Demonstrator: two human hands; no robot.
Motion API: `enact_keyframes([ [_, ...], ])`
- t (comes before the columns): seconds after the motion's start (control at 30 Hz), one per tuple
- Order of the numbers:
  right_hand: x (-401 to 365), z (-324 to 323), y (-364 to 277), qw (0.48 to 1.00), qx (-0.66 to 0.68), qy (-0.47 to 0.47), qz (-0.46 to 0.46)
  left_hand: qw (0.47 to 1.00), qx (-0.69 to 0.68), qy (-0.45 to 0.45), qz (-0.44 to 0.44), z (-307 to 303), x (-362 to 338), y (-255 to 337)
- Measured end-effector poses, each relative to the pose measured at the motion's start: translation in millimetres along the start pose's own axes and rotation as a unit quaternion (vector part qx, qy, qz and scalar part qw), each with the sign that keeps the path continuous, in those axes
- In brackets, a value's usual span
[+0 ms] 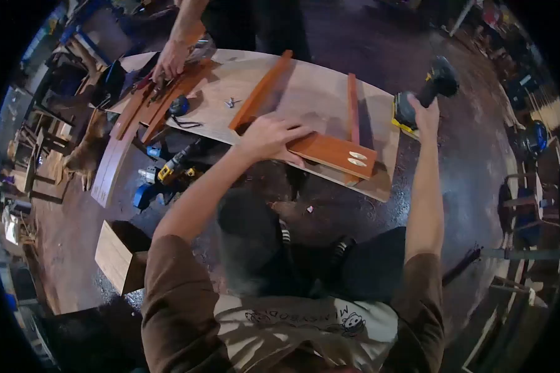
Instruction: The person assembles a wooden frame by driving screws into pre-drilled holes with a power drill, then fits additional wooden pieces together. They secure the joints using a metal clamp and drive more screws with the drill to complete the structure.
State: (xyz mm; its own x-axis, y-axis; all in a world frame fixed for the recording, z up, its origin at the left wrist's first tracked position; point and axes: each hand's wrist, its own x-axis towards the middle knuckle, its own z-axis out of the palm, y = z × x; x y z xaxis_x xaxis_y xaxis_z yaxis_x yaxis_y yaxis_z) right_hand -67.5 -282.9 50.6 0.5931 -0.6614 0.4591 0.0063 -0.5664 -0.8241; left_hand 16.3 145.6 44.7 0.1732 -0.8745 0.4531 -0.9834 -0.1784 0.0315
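Observation:
My left hand (270, 138) is closed over the left end of a reddish wooden board (336, 154), which lies at the near edge of the work board. Two pale oval inlays (357, 159) show near its right end. Out to the right, my right hand (425, 117) grips a yellow-and-black power sander (404, 112) at the work board's right edge. A dark round part (443, 76) sticks out behind it. Two narrow reddish strips (264, 90) (353, 105) run across the work board beyond my left hand.
A co-worker's hand (171, 62) is over reddish wood pieces (168, 102) at the far left of the pale work board (230, 59). A tape measure (179, 105) and small metal bits (232, 102) lie there. Below are a yellow drill (171, 169) and a wooden box (115, 255).

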Motion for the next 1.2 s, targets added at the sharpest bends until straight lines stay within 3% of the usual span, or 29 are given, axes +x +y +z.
enact_keyframes([
  [0.03,-16.0,0.1,-2.1,1.0,-0.007,0.003,0.001,1.0,-0.007,0.002,0.004,-2.3,-5.4,-2.9],
  [0.1,-46.5,5.8,-3.9,0.976,0.097,0.177,-0.084,1.0,-0.004,-0.016,-0.004,-10.1,-14.8,-15.7],
  [0.17,-92.5,-1.2,-34.3,0.995,0.074,0.063,0.002,1.0,-0.015,0.0,0.002,-15.1,-22.3,-26.5],
  [0.23,-121.5,19.3,-55.5,0.993,0.039,-0.095,-0.052,1.0,0.011,-0.006,0.007,-16.8,-29.6,-34.9],
  [0.3,-130.9,50.0,-63.1,0.972,-0.044,-0.21,0.094,0.999,0.013,0.001,0.029,-14.7,-29.6,-37.8],
  [0.4,-137.9,67.0,-88.4,0.954,-0.167,-0.247,0.036,0.999,0.023,0.003,0.027,-14.2,-28.7,-37.1],
  [0.53,-148.6,66.2,-80.7,0.974,-0.151,-0.171,0.006,0.999,0.038,-0.022,0.012,-12.0,-28.2,-33.0],
  [0.6,-152.2,57.4,-87.2,0.979,-0.151,-0.123,0.057,0.999,0.034,-0.03,0.012,-8.3,-25.6,-35.4],
  [0.83,-135.9,70.3,-80.8,0.957,-0.27,-0.104,-0.005,1.0,-0.003,-0.018,0.022,-1.1,-21.5,-33.0],
  [0.93,-136.7,69.2,-89.6,0.95,-0.263,-0.16,0.058,0.999,-0.008,-0.047,-0.01,-1.1,-21.8,-28.0],
  [1.1,-140.9,71.9,-58.6,0.988,-0.13,-0.082,0.012,0.995,-0.033,-0.07,-0.063,-4.5,-16.8,-12.3],
  [1.13,-140.9,69.9,-50.9,0.987,-0.133,-0.086,0.012,0.996,-0.054,-0.025,-0.067,-1.5,-13.2,-0.7],
  [1.2,-142.2,62.3,-34.7,0.987,0.042,-0.115,0.105,0.994,-0.081,0.019,-0.074,10.8,-6.7,27.0],
])
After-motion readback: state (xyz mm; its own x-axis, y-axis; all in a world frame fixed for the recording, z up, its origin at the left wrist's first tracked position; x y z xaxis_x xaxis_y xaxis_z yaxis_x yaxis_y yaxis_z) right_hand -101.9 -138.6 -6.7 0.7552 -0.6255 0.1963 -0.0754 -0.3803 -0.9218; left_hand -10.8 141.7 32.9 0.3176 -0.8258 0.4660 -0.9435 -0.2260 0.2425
